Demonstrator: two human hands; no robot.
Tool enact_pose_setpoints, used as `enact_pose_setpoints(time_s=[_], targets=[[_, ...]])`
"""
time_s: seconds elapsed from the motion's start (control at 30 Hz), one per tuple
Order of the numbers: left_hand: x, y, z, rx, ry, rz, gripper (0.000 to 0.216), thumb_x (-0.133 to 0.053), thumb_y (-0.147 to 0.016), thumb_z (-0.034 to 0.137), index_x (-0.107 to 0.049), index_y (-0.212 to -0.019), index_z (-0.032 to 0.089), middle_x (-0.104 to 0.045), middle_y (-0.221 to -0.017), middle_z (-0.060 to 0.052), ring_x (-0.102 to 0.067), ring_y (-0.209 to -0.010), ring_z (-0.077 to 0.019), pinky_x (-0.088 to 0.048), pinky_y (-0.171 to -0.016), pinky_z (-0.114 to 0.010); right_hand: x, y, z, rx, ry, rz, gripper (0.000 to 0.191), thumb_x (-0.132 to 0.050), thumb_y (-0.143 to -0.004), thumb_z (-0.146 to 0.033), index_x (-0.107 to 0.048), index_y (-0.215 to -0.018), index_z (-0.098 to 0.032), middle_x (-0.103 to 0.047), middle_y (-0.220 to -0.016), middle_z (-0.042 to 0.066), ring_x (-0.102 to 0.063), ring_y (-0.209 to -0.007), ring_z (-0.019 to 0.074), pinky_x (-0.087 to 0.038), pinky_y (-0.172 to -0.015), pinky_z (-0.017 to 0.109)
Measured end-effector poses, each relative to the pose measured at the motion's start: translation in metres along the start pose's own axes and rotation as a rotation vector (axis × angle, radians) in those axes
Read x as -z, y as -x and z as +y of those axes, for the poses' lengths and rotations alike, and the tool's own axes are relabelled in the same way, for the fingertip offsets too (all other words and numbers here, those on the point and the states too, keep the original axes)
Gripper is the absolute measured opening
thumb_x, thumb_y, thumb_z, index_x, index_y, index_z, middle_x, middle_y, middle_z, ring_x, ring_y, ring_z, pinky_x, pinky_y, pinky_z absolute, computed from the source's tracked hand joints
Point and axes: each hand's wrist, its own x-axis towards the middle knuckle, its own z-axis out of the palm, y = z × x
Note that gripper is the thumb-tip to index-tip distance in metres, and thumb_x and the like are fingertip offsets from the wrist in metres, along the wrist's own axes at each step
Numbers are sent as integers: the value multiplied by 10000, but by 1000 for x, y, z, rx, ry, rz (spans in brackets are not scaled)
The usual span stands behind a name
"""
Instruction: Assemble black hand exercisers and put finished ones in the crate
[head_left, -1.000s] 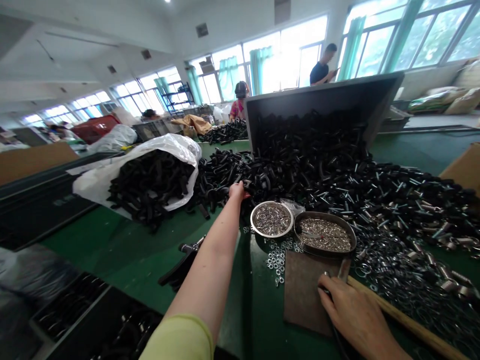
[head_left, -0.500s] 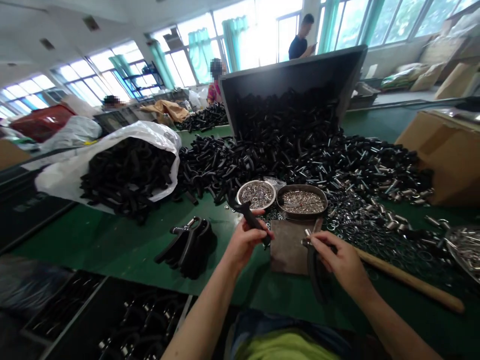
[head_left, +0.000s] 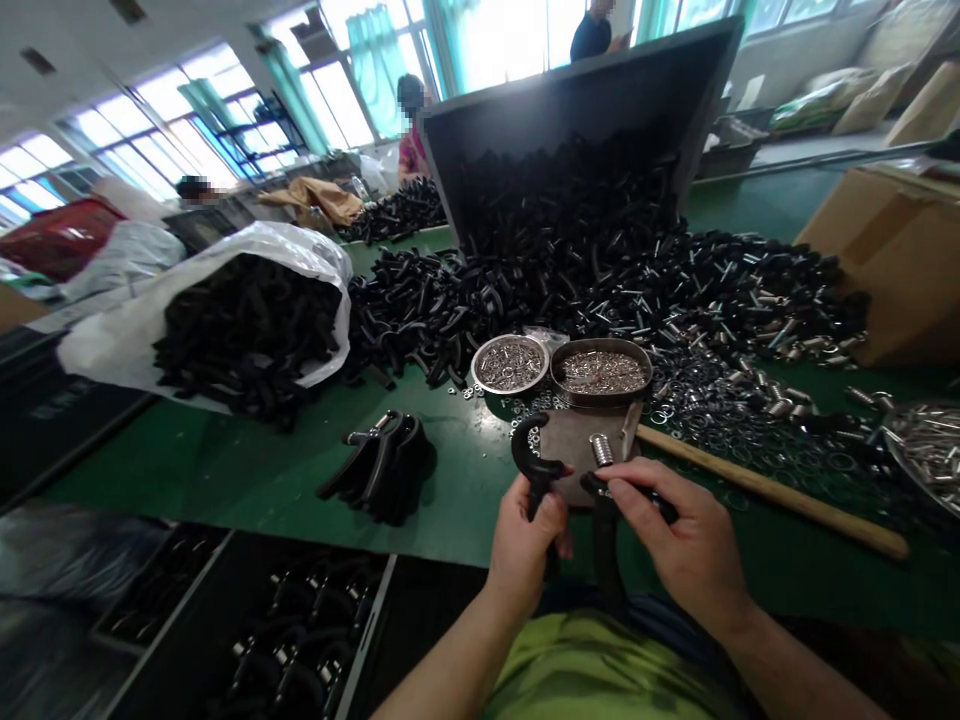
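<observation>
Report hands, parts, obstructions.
Left hand gripping black hooked part. Right hand gripping black curved piece, silver coiled metal spring alongside. Long brown wooden handle beyond right hand, seemingly not blocking.

The bare left hand (head_left: 525, 545) has come back from the big pile of small, curved black parts (head_left: 420, 320). Its smooth, black, hooked piece (head_left: 526, 455) has turned, and its round end now shows. The bare right hand (head_left: 686, 530) is closer to it, and more of the shiny silver coiled spring (head_left: 601, 450) shows.

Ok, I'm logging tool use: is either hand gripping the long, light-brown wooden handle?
No, that wooden handle lies free while the left hand holds a hooked black part and the right hand a curved black piece.
</observation>
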Motion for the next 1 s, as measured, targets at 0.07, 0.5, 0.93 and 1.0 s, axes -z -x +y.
enact_pose_setpoints(time_s=[0.07,0.5,0.93,1.0], targets=[[-3,4,-3,82,8,-50,518,-707,-633,575,-538,-933,188,-410,-461,92,-330,-311,-48,-297,-326,-189,-3,0,2,12,17,-5,178,-514,-861,-296,-671,-823,-220,-714,-818,12,-661,-744,143,-502,-652,219],[-28,4,10,144,-71,-12,520,-838,-468,409,-605,-889,210,-578,-639,4,-562,-648,-179,-435,-529,-261,7,5,3,38,135,76,193,-518,-866,-297,-646,-744,-222,-696,-736,-5,-650,-655,121,-485,-594,202],[-16,-6,18,331,-45,-115,396,-758,-592,363,-545,-865,170,-515,-557,50,-418,-390,-70,-326,-360,-189,12,-5,17,233,40,-323,227,-434,-898,-286,-627,-974,-194,-682,-876,45,-645,-808,146,-501,-694,246],[-14,-8,18,349,8,-79,433,-759,-592,333,-527,-920,172,-539,-578,50,-412,-374,-60,-316,-351,-179,14,-4,24,359,53,-309,220,-459,-880,-252,-594,-1040,-186,-668,-911,64,-633,-852,160,-499,-735,273]])
